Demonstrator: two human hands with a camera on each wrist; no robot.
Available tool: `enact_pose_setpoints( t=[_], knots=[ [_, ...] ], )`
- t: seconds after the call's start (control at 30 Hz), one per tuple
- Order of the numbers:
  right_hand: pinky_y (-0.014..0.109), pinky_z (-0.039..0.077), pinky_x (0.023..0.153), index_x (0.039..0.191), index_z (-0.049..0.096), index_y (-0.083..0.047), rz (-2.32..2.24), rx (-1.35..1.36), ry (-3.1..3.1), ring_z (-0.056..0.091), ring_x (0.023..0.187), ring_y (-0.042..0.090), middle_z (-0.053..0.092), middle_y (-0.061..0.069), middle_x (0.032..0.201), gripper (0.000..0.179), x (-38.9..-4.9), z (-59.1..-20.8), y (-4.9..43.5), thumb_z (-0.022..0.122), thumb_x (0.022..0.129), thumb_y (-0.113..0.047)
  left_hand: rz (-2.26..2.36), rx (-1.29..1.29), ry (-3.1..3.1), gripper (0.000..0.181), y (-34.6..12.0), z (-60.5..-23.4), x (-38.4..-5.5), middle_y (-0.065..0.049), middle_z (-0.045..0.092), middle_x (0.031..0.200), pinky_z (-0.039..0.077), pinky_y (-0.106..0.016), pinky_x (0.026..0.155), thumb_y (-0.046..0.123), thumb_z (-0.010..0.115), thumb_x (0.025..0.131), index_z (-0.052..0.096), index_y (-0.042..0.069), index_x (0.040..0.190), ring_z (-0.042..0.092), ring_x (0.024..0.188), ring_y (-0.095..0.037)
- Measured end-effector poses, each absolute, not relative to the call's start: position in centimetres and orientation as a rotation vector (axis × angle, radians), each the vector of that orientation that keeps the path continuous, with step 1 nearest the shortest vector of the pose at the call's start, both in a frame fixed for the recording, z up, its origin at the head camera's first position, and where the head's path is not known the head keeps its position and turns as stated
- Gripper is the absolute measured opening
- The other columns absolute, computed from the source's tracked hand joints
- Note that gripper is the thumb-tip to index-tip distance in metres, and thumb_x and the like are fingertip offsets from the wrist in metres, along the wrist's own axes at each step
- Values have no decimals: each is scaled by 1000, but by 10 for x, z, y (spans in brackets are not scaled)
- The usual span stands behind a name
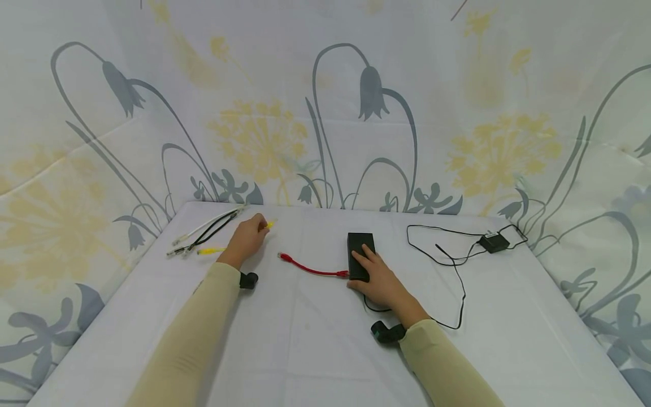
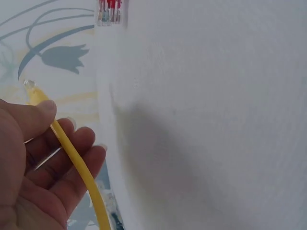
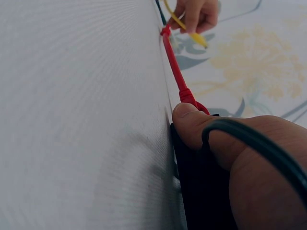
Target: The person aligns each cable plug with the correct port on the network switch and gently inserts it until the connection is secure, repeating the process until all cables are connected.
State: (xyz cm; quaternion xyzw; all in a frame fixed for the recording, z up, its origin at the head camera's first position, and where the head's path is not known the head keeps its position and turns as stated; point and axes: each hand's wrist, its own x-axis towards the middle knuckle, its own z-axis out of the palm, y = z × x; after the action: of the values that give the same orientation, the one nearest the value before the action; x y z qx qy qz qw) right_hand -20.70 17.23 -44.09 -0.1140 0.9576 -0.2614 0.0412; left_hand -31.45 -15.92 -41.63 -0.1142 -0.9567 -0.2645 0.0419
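My left hand (image 1: 248, 239) pinches a yellow network cable (image 2: 76, 160) near its clear plug, between thumb and fingers, a little above the table. In the left wrist view the cable runs down across the palm and out of the frame. My right hand (image 1: 380, 278) rests on a flat black box (image 1: 360, 240), fingers spread over its top. The thumb (image 3: 189, 120) lies along the near side, close to a red network cable (image 1: 315, 272) that enters the box. The red cable's other plug (image 1: 282, 256) lies loose on the table, pointing left.
White and black network cables (image 1: 208, 230) lie at the back left. A black power adapter (image 1: 494, 242) with a long looping cord (image 1: 461, 299) lies at the back right. A thin black cord (image 1: 373, 308) curves out under my right hand. A patterned cloth stands behind the table.
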Motion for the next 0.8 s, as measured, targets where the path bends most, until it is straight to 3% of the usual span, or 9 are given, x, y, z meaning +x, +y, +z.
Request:
enact_pose_setpoints(
  t=[0.5,0.8],
  knots=[
    [60,25,103,143,28,-27,-806,-352,2939,13,140,35,9,0,154,74,-207,-442,173,63,81,-46,-1225,-202,-2910,22,-156,-429,-310,-3,59,102,46,-29,69,36,56,89,53,18,101,56,88,-20],
    [60,25,103,143,28,-28,-809,-350,2941,13,140,35,9,-1,154,74,-207,-442,173,62,81,-47,-1282,-265,-2897,17,-149,-429,-304,-5,60,100,46,-29,70,31,58,89,56,16,98,54,87,-20]
  ],
)
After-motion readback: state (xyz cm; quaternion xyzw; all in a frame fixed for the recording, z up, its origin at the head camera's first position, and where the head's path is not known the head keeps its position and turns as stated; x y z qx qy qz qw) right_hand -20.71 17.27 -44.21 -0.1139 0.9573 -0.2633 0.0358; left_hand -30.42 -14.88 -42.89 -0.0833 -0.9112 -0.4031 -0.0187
